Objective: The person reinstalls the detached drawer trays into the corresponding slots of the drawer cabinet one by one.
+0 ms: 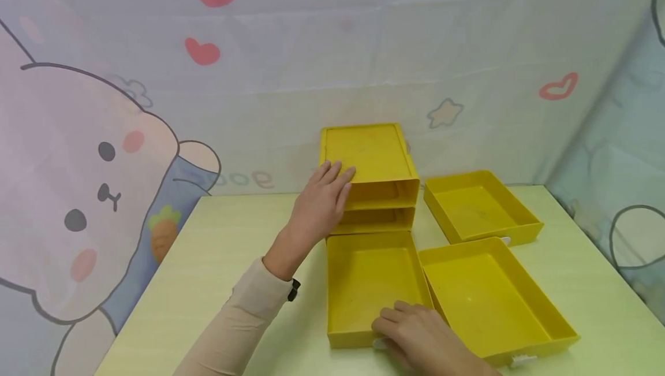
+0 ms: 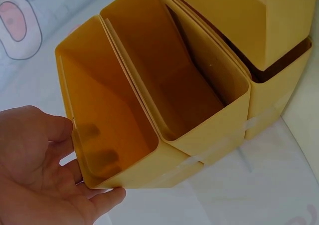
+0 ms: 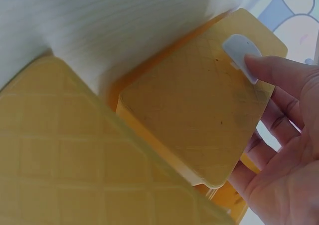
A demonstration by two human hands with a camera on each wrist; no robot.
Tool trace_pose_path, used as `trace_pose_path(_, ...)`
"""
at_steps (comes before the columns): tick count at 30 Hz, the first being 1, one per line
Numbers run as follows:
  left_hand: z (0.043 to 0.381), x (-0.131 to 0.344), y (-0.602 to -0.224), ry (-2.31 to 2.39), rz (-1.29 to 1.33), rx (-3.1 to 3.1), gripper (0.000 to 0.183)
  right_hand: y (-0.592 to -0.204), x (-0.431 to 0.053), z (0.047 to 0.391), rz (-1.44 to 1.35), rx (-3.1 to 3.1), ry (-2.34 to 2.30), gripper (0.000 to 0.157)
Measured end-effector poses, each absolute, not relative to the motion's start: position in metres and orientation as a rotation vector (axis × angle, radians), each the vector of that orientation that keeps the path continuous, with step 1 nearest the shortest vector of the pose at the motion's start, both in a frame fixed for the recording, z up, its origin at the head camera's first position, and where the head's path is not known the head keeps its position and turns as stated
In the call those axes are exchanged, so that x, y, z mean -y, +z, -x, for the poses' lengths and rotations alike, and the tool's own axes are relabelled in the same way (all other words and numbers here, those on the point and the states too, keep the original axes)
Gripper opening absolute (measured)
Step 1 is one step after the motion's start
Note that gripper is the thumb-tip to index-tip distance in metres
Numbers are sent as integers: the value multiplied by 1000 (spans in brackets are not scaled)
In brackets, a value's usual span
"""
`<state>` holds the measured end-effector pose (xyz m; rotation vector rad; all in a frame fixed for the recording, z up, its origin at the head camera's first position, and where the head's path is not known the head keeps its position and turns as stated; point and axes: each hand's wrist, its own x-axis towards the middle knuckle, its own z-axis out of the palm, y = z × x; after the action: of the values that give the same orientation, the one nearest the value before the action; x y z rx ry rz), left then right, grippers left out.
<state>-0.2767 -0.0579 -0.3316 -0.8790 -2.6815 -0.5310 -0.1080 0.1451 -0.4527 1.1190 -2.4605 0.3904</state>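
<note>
A yellow drawer cabinet [image 1: 369,151] stands against the backdrop, its upper two compartments without drawers. My left hand [image 1: 322,203] rests on the front left of its top; in the left wrist view the left hand's fingers [image 2: 107,200] lie along the top panel beside the open compartments. From the bottom compartment a yellow drawer [image 1: 374,289] is pulled far out toward me. My right hand [image 1: 415,335] holds this drawer by its front wall. In the right wrist view the thumb presses the white handle [image 3: 241,53], with the other fingers over the rim.
Two more yellow drawers lie to the right on the pale table [image 1: 234,260]: a near drawer [image 1: 483,301] beside the pulled-out one, and a far drawer [image 1: 473,203] behind it. A printed cloth backdrop [image 1: 322,64] hangs behind the table.
</note>
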Motion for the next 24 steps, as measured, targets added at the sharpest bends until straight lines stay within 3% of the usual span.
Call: trace_pose_path(24,276,58,-330,-513,895,2663,45,-458,-134,130,-940,2416,351,24)
